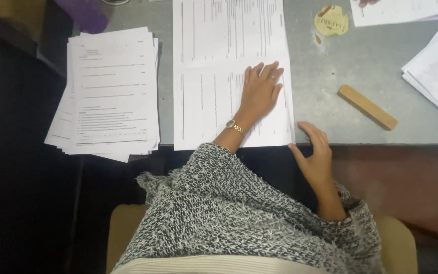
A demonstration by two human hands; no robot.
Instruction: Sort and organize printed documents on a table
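Note:
My left hand point(260, 91) lies flat, palm down, on a white printed sheet point(204, 109) at the near edge of the grey table point(330, 66). It holds nothing; a gold watch is on the wrist and a ring on one finger. My right hand point(314, 152) rests at the table's front edge, just right of that sheet's lower right corner, with its fingers apart and nothing in it. A second printed sheet point(229, 30) lies directly beyond the first. Both arms wear a black-and-white knitted sleeve.
A thick stack of printed papers point(112, 91) overhangs the table's left front corner. A small wooden block point(367, 106) lies to the right. Further papers point(437, 76) sit at the right edge, with a round beige disc point(331, 21) and a purple object point(84, 12) at the back.

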